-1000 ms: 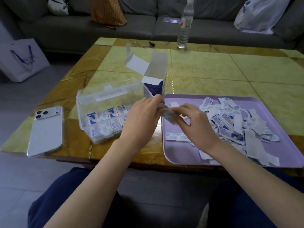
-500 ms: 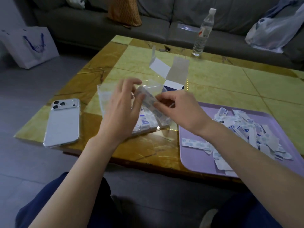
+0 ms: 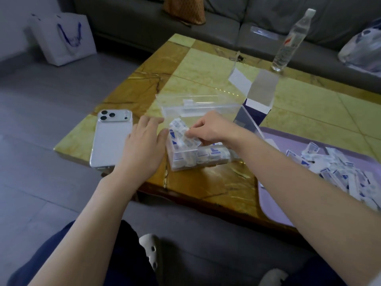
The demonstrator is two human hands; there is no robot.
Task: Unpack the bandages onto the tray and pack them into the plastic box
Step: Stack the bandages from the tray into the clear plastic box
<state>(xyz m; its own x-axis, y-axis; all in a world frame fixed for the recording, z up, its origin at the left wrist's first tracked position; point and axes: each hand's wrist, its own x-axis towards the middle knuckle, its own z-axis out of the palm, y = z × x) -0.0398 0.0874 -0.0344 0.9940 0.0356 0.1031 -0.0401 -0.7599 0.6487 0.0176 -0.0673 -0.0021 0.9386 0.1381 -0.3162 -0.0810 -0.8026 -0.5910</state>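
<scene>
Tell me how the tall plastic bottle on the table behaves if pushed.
The bottle stands tall on a narrow base, so it probably tips. Being round, it may then roll. It is near the far edge of the table, so it could fall off.

Lilac tray (image 3: 274, 211), clear plastic box (image 3: 206, 104), white bandages (image 3: 338, 174) — blue-printed, yellow-and-amber marbled table (image 3: 206, 65), silver phone (image 3: 112, 139)
</scene>
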